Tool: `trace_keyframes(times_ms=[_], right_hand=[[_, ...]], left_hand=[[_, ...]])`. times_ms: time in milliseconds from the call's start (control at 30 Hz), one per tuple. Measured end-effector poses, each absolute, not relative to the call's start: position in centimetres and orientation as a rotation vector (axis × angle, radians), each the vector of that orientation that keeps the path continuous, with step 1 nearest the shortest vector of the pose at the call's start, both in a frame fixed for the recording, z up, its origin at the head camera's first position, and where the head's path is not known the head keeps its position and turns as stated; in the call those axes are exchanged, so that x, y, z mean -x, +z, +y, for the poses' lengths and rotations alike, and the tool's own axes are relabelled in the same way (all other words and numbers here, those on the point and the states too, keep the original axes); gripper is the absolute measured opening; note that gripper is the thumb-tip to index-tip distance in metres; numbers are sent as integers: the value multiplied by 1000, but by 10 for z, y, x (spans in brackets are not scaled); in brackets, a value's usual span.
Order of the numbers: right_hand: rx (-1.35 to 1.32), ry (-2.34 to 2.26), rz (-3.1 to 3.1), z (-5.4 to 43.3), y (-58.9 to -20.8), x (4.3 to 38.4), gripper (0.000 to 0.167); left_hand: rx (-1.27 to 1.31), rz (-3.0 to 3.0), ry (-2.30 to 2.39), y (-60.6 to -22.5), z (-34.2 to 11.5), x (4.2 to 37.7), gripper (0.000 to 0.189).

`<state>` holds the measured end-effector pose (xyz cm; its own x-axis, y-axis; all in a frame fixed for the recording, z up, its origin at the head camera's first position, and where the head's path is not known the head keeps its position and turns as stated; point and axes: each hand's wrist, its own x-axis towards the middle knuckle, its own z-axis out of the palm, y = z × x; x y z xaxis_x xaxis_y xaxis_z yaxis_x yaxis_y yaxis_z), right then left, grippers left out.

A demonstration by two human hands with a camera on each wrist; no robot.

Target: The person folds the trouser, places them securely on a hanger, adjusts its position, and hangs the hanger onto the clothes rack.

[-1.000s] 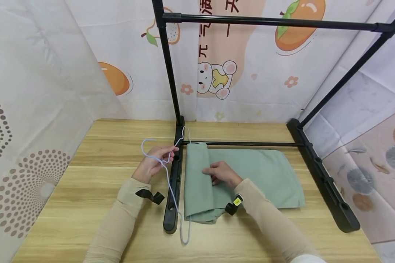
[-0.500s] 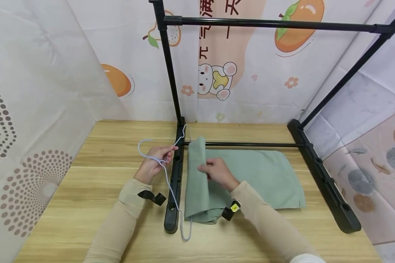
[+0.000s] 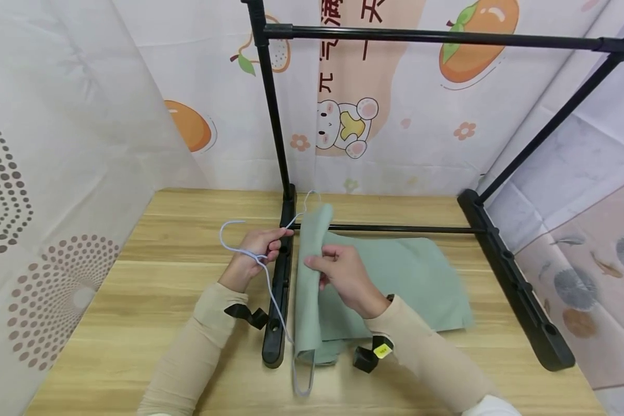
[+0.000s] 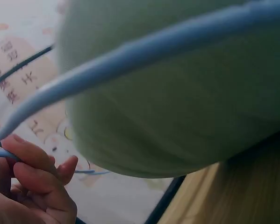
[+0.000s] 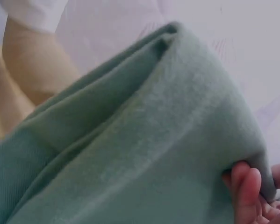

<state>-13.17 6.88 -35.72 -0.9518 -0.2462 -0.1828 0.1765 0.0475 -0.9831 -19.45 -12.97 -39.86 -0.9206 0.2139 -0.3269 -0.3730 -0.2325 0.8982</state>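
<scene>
My left hand (image 3: 257, 251) grips a pale blue wire clothes hanger (image 3: 270, 292) near its neck, the hook pointing left. Over the hanger's bottom bar hangs a folded green cloth (image 3: 308, 300), its right part spread on the table. My right hand (image 3: 345, 274) pinches the fold of the cloth, thumb on the near side, and holds it raised. In the left wrist view the hanger wire (image 4: 111, 65) crosses in front of the cloth (image 4: 177, 112), with the curled left fingers (image 4: 41, 182) at lower left. The right wrist view shows the right fingertips (image 5: 247, 186) on the cloth's edge.
A black rack stands around the cloth, with a left foot (image 3: 274, 341), a right foot (image 3: 546, 344), a low crossbar (image 3: 395, 229) and a top rail (image 3: 431, 36). The wooden table (image 3: 151, 277) meets printed curtains (image 3: 135, 144) at the back and sides.
My right hand has lifted the folded cloth edge and moved it slightly left. The hanger has risen and shifted a little right with the cloth, my left hand still gripping it.
</scene>
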Motion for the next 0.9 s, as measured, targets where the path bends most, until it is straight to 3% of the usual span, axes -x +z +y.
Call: trace_keyframes(times_ms=[133, 233, 433, 667, 900], right_hand=[[81, -2117, 1869, 72, -326, 115, 24], [84, -2227, 1736, 76, -303, 106, 20], [75, -2348, 1631, 90, -272, 116, 13], [61, -2220, 1722, 127, -282, 150, 14], [-24, -2123, 1849, 163, -309, 162, 8]], left_hand=[[156, 1735, 2180, -390, -122, 188, 27], [120, 1766, 2165, -385, -119, 185, 32], [103, 1806, 2155, -377, -117, 184, 36], [174, 1783, 2205, -370, -126, 191, 27], [214, 1787, 2193, -368, -137, 196, 23]])
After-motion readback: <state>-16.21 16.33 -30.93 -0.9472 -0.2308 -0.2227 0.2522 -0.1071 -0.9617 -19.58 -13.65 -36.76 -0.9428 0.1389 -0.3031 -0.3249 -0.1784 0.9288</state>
